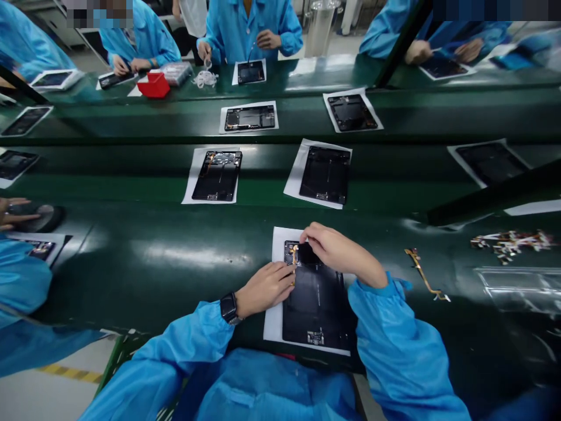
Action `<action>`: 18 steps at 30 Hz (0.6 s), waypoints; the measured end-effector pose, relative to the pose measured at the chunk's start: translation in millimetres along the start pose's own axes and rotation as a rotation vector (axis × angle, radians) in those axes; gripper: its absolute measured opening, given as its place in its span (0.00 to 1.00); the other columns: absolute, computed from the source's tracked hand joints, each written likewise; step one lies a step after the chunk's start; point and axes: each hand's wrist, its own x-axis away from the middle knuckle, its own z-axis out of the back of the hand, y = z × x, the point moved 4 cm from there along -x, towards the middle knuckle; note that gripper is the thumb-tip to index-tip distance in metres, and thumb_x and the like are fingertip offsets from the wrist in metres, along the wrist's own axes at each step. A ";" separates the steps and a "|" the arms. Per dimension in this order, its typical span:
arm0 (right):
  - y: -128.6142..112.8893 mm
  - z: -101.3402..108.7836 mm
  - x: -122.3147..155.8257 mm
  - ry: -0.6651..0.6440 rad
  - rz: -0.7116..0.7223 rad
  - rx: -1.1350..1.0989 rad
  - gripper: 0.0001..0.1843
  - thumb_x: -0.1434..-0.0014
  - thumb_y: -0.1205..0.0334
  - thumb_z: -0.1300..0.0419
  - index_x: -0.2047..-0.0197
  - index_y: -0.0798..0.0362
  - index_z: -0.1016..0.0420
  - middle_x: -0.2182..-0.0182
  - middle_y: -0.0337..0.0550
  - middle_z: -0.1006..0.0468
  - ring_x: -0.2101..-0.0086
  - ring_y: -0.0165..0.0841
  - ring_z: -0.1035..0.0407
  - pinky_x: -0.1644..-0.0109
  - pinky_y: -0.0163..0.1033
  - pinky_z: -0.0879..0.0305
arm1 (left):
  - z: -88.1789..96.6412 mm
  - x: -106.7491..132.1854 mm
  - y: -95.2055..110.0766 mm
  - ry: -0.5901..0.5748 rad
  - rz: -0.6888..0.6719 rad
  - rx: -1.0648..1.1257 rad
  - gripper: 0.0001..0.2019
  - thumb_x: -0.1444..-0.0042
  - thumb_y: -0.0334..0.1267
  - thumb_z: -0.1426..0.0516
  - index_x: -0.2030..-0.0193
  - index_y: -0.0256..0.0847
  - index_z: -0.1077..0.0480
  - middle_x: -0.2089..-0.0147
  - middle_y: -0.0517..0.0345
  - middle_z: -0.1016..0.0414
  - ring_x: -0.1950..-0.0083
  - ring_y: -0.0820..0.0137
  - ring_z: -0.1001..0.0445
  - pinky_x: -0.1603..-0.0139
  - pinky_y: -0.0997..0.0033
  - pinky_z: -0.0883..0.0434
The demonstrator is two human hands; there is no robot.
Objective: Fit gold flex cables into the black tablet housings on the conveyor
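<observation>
1. Here's the near bench (118, 280), dark green, running wide across the room, and look at that glare (197, 255) pooling on its left half!
2. Past its far edge come two green lanes, the nearer (265, 187) and the farther (302, 120), side by side.
3. Beyond them, a far bench (302, 75), green again, catching white light.
4. Dark slanting posts: one (495, 193) over the near bench's far right corner, another (401, 47) at the far bench.
5. Behind that bench, a clear cylindrical container (322, 29) on pale flooring.
6. And down by the near bench's front left corner, pale floor (26, 392) crossed by a yellow stripe (70, 373)!
</observation>
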 end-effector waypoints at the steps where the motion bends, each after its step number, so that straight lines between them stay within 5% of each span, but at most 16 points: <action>1: -3.7 0.3 7.2 -0.024 0.000 -0.033 0.16 0.38 0.75 0.53 0.58 0.53 0.27 0.60 0.44 0.25 0.60 0.33 0.30 0.55 0.35 0.38 | -0.3 0.1 0.3 -0.025 -0.012 -0.021 0.11 0.34 0.37 0.47 0.49 0.35 0.31 0.39 0.45 0.32 0.41 0.59 0.32 0.44 0.59 0.30; 5: -11.1 -6.4 37.2 -0.080 -0.080 -0.116 0.14 0.37 0.70 0.50 0.57 0.50 0.25 0.60 0.43 0.21 0.59 0.35 0.28 0.54 0.38 0.36 | 1.9 1.5 3.7 -0.092 -0.064 -0.080 0.14 0.36 0.37 0.46 0.46 0.34 0.32 0.37 0.42 0.34 0.39 0.55 0.35 0.43 0.56 0.31; 12: -13.4 -41.2 87.6 -0.034 -0.264 -0.289 0.10 0.32 0.54 0.49 0.63 0.47 0.31 0.75 0.35 0.24 0.73 0.34 0.28 0.67 0.37 0.36 | 9.4 6.9 3.9 -0.055 -0.124 -0.007 0.11 0.38 0.38 0.44 0.51 0.35 0.28 0.37 0.40 0.35 0.37 0.52 0.37 0.41 0.54 0.32; 18: -19.7 -74.3 102.9 0.138 -0.295 -0.288 0.09 0.31 0.56 0.52 0.55 0.47 0.33 0.67 0.41 0.23 0.67 0.37 0.26 0.63 0.39 0.33 | 5.2 15.1 -1.1 0.031 -0.092 0.091 0.10 0.38 0.38 0.44 0.54 0.35 0.28 0.38 0.41 0.35 0.36 0.55 0.37 0.38 0.56 0.33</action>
